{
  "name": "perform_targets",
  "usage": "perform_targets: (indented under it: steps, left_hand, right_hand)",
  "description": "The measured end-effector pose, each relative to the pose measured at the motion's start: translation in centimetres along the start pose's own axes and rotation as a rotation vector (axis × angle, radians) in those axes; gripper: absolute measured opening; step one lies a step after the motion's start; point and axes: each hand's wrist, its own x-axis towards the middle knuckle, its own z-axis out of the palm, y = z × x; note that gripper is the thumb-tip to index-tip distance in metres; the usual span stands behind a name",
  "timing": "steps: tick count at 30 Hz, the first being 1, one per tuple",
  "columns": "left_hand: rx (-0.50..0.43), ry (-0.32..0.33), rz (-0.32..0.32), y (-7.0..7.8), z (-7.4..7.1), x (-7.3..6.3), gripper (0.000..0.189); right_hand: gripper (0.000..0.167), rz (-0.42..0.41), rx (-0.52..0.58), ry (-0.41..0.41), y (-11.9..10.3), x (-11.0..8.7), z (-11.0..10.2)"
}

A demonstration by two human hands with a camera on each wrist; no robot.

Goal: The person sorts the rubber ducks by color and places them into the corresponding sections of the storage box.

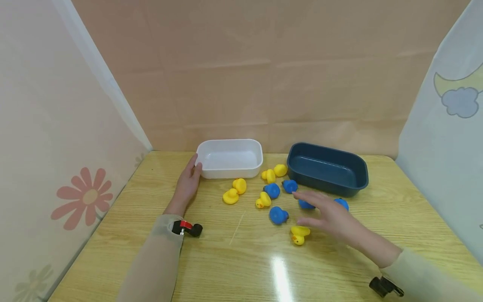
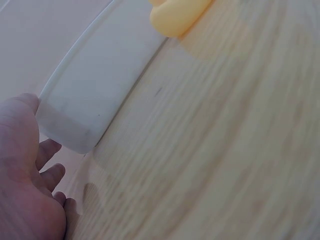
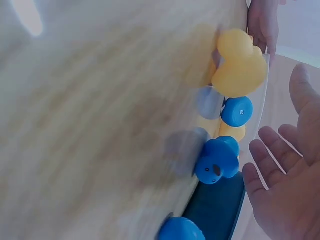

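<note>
My left hand [image 1: 187,182] touches the left end of a white plastic tub [image 1: 229,173], its thumb at the front corner and its fingers along the side. In the left wrist view the thumb meets the tub's rim. Over the right part of the table my right hand [image 1: 332,216] hovers with fingers spread and holds nothing. Beneath and beside it lie a yellow rubber duck [image 1: 299,235], a blue rubber duck [image 1: 279,215] and another blue duck [image 1: 306,204] partly hidden by the fingers. One more blue duck [image 1: 341,204] shows behind the hand.
A dark blue tub [image 1: 320,181] stands at the back right. Several yellow ducks [image 1: 230,196] and blue ducks [image 1: 271,191] lie scattered between and before the tubs on the wooden table [image 1: 219,260]. A paper-covered wall [image 1: 226,84] rises behind, with printed side panels left and right.
</note>
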Motion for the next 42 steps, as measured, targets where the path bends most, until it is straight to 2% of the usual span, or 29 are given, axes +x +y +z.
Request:
perform_targets:
  steps: [10,21,27,30,36,42]
  left_hand:
    - [0.016,0.005,0.001,0.0,0.0,0.0,0.076]
    - [0.017,-0.001,0.007,0.0,0.0,0.0,0.077]
    - [0.019,0.002,0.0,0.2,-0.1,-0.2,0.075]
    - [0.018,0.006,-0.002,0.3,-0.1,-0.3,0.075]
    - [0.018,0.005,0.002,0.4,0.0,-0.3,0.074]
    - [0.013,0.004,0.004,0.3,0.0,-0.3,0.074]
  right_hand:
    - [0.076,-0.059,-0.013,-0.017,0.3,-1.4,0.7]
    - [0.076,-0.017,0.065,-0.079,0.8,-2.4,1.3]
    - [0.08,0.035,0.104,-0.148,1.1,-2.6,1.4]
    - [0.08,0.032,0.127,-0.17,1.3,-2.7,1.5]
    - [0.075,-0.008,0.144,-0.167,1.7,-2.7,1.5]
    - [0.073,-0.006,0.081,-0.148,1.9,-2.9,1.5]
